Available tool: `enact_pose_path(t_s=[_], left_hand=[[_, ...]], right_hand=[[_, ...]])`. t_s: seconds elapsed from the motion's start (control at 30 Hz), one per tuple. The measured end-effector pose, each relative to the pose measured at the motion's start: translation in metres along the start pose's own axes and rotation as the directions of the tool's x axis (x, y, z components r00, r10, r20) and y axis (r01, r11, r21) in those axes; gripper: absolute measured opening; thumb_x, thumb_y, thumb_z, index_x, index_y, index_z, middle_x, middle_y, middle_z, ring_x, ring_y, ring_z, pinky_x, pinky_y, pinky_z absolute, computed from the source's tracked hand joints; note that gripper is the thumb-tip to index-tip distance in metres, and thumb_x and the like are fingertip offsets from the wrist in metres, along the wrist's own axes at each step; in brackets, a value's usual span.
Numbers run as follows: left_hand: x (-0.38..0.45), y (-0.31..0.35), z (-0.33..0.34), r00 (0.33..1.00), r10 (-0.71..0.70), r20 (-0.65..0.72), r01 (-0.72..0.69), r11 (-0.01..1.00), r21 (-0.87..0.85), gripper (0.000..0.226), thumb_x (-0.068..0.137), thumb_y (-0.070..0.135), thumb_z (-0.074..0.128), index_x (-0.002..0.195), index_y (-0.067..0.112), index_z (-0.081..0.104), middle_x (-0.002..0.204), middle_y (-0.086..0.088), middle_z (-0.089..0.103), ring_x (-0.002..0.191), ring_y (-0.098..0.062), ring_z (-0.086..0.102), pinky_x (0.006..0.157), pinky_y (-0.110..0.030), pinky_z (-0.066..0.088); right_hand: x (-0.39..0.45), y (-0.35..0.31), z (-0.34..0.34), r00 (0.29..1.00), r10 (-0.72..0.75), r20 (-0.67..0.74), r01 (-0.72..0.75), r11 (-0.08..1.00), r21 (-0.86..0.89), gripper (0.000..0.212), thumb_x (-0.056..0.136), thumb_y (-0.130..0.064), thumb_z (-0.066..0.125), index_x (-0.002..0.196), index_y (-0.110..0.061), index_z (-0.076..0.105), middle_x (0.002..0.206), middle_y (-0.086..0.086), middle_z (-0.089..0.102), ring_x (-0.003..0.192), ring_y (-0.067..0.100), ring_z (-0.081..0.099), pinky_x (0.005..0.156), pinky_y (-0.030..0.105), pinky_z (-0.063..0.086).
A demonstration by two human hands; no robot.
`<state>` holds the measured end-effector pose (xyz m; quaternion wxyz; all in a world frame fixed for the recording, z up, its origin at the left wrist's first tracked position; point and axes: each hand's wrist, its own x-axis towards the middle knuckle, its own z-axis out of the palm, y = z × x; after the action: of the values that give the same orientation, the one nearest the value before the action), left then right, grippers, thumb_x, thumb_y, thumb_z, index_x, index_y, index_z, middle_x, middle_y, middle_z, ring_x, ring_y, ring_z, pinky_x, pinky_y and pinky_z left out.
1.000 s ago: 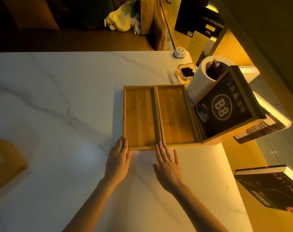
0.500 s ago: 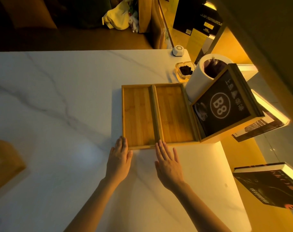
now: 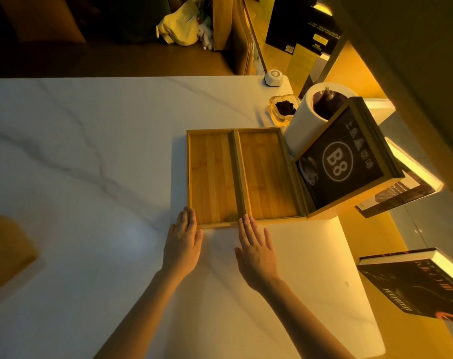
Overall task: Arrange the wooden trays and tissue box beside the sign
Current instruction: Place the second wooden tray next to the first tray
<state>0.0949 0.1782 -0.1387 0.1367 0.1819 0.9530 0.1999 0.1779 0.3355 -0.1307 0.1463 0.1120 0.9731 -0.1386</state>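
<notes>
Nothing is gripped by either hand: both are laid flat on the marble table (image 3: 90, 156), palms down, fingers extended and close together. The left hand (image 3: 182, 246) is seen at about 6 o'clock of the left wooden tray (image 3: 211, 177), its fingertips (image 3: 187, 213) touching that tray's near left corner. The right hand (image 3: 256, 251) is placed at 5 o'clock of the same tray, its fingertips (image 3: 246, 220) met by the near edge where the 2 trays join. The right wooden tray (image 3: 268, 174) is set just beside the left one, long sides touching, and both are shown empty and lying flat. At 3 o'clock of the right tray the sign (image 3: 342, 161) marked B8 is found, tilted in its wooden frame, its lower edge against the tray's right rim. A white cylindrical holder (image 3: 301, 125) is seen just behind the sign, at 1 o'clock of the trays, and a glass ashtray (image 3: 283, 108) with dark contents is placed near it at 12 o'clock. A small white device (image 3: 273, 78) is set at the table's far edge. At 9 o'clock, well apart from the trays at the picture's left edge, a blurred wooden object (image 3: 7, 252) is partly seen; whether it is the tissue box cannot be told.
</notes>
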Motion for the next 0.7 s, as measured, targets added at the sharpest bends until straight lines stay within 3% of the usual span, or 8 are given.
enact_pose_path(t_s=[0.4, 0.53, 0.63, 0.7], left_hand=[[0.000, -0.004, 0.001, 0.999, 0.019, 0.050, -0.019, 1.000, -0.013, 0.055, 0.094, 0.030, 0.033, 0.140, 0.009, 0.012, 0.150, -0.019, 0.021, 0.133, -0.035, 0.032, 0.107, -0.045, 0.032], [0.002, -0.006, -0.007, 0.992, 0.012, 0.129, -0.011, 1.000, -0.009, 0.056, 0.094, 0.033, 0.030, 0.141, 0.011, 0.008, 0.153, -0.017, 0.015, 0.132, -0.034, 0.031, 0.107, -0.043, 0.034], [0.003, -0.008, -0.020, 0.976, 0.007, 0.219, 0.023, 0.991, -0.135, 0.057, 0.094, 0.033, 0.031, 0.141, 0.015, 0.005, 0.154, -0.011, 0.011, 0.138, -0.029, 0.022, 0.111, -0.041, 0.027], [0.001, -0.010, -0.033, 0.968, -0.022, 0.250, 0.079, 0.972, -0.220, 0.056, 0.093, 0.032, 0.035, 0.141, 0.015, 0.012, 0.150, -0.012, 0.025, 0.134, -0.029, 0.032, 0.108, -0.040, 0.031]], right_hand=[[0.000, 0.006, 0.004, 0.999, -0.030, 0.015, 0.030, 0.999, -0.013, 0.063, 0.096, -0.036, 0.029, 0.141, -0.021, -0.013, 0.146, -0.003, -0.024, 0.135, 0.020, -0.026, 0.111, 0.040, -0.014], [0.000, 0.004, -0.001, 0.999, -0.040, 0.017, 0.041, 0.998, -0.047, 0.061, 0.097, -0.037, 0.028, 0.143, -0.019, -0.008, 0.153, 0.001, -0.015, 0.137, 0.021, -0.023, 0.111, 0.042, -0.013], [0.002, -0.005, -0.014, 0.999, -0.034, -0.001, 0.034, 0.998, -0.051, 0.055, 0.097, -0.034, 0.031, 0.144, -0.014, 0.010, 0.157, 0.007, 0.007, 0.143, 0.025, -0.003, 0.115, 0.044, -0.002], [0.005, -0.016, -0.029, 0.998, -0.017, -0.066, 0.015, 0.999, -0.038, 0.044, 0.096, -0.029, 0.035, 0.136, -0.010, 0.035, 0.147, 0.011, 0.036, 0.139, 0.029, 0.026, 0.115, 0.044, 0.017]])
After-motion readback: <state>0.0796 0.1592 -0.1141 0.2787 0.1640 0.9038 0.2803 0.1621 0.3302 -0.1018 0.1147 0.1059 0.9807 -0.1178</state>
